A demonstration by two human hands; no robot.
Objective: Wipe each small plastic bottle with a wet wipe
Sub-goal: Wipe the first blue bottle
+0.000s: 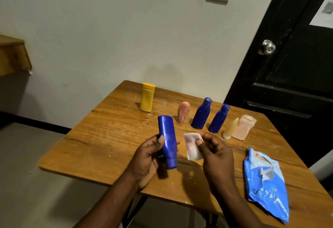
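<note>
Head view: left hand [146, 159] wraps its grip round a blue bottle [168, 141], cap down, left of the wipe pack [264, 182]; right hand [216, 157] pinches a wet wipe [191, 148] nearer the pack, clear of the bottle. Six other bottles [201, 114] beyond the pack on the bench [108, 137] probably await wiping.

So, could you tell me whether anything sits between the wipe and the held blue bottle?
Nothing visible: the right hand pinches the wet wipe just beside the blue bottle in the left hand, only air between.

a wooden table [108, 137] carries six bottles [201, 113] and a blue wipes pack [264, 179].
</note>
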